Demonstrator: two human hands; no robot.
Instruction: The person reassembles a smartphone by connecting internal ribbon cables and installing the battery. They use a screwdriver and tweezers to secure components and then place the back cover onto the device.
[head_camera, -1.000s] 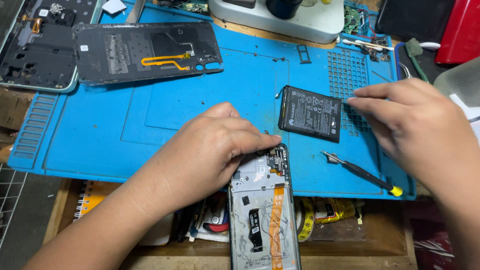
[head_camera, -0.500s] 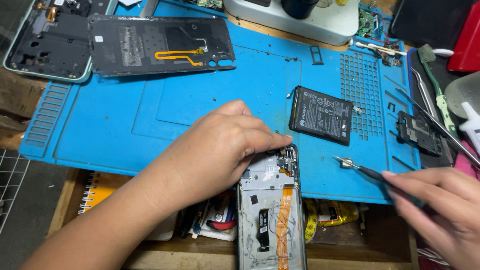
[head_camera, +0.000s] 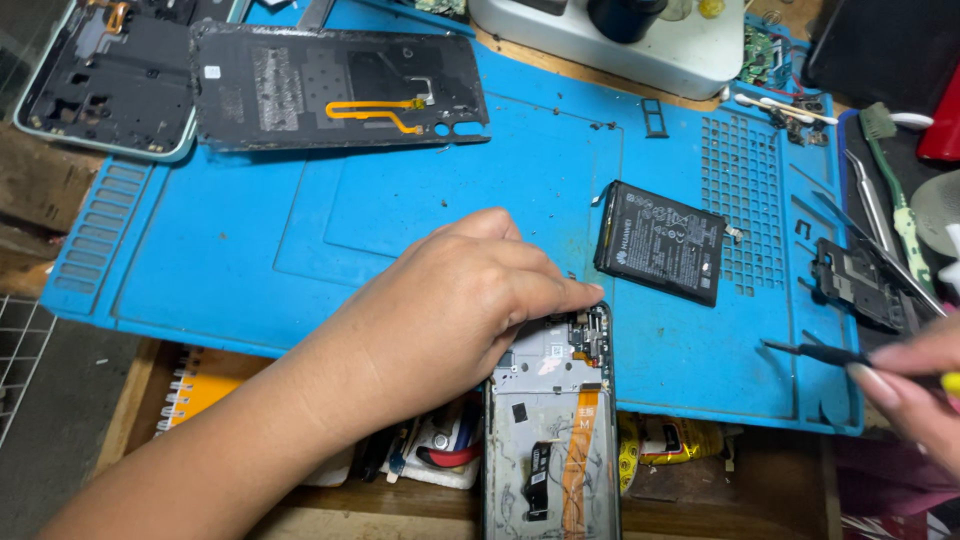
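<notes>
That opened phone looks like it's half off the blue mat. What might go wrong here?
The opened phone overhangs the near edge of the blue mat, steadied only by the left hand; it might tip or slide off. The black battery lies loose near the right hand, which grips a thin pointed tool; a slip could jab it. Small specks, maybe screws, scattered on the mat could easily be brushed away.

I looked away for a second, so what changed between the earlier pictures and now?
The right hand left the battery, dropped toward the mat's near right corner and picked up the screwdriver lying there. The left hand stayed on the top of the opened phone; the battery and back cover lie as before.
</notes>
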